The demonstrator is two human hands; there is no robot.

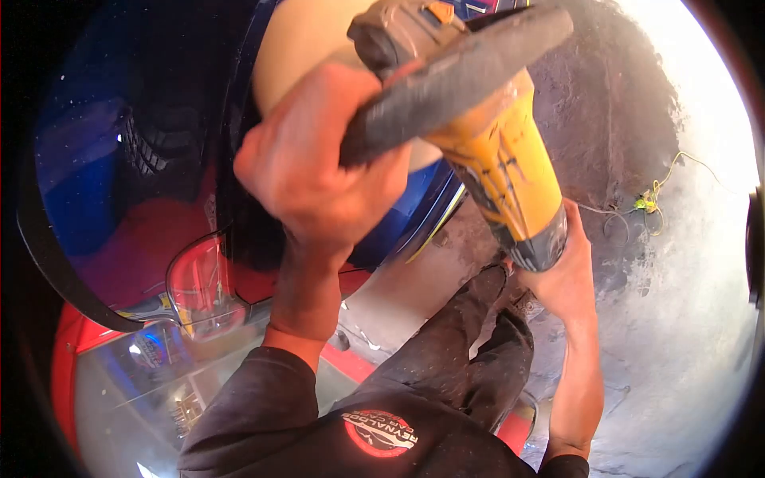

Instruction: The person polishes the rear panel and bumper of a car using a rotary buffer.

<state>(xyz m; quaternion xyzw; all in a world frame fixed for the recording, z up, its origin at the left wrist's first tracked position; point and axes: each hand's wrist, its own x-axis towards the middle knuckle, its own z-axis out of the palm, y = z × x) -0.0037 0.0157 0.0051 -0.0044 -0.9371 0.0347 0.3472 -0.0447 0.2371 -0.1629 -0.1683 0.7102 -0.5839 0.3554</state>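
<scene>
A yellow and black power polisher is held up between my two hands in the upper middle of the view. My left hand has its fingers wrapped round the dark curved handle at the polisher's head. My right hand grips the black rear end of the tool's body, lower and to the right. Behind the handle, a pale round pad shows in part at the top, near the dark blue glossy car body.
Red and glass-like car parts lie at the lower left. A thin cord with a yellow-green knot runs over the stained grey floor at the right. My dark-clothed legs are below.
</scene>
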